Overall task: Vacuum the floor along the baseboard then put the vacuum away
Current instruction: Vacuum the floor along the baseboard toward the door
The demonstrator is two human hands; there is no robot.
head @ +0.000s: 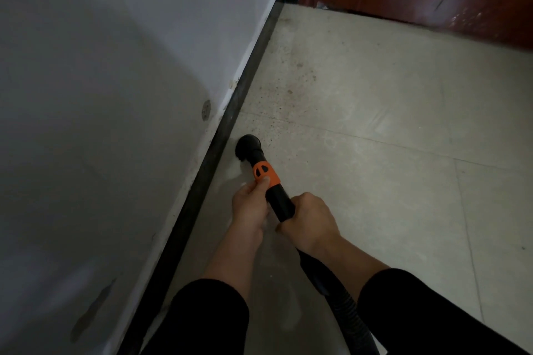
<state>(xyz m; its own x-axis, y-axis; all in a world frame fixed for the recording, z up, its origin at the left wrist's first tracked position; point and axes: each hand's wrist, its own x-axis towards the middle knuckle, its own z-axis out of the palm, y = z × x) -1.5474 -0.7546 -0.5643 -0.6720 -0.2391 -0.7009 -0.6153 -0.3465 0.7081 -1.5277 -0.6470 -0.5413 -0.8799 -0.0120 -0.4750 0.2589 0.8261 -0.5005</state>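
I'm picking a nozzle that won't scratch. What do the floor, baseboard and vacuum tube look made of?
Floor: likely matte tile, pale with straight joint lines. Baseboard: dark, faint sheen; tile or painted wood, unclear. Vacuum tube: seemingly smooth black plastic, orange collar.

We note a black vacuum tube (pixel 281 204) with an orange collar (pixel 266 173), tilted down; its round black nozzle (pixel 248 147) meets the pale speckled floor (pixel 375 124) just beside the black baseboard (pixel 227 121). A ribbed hose (pixel 349 314) trails back.
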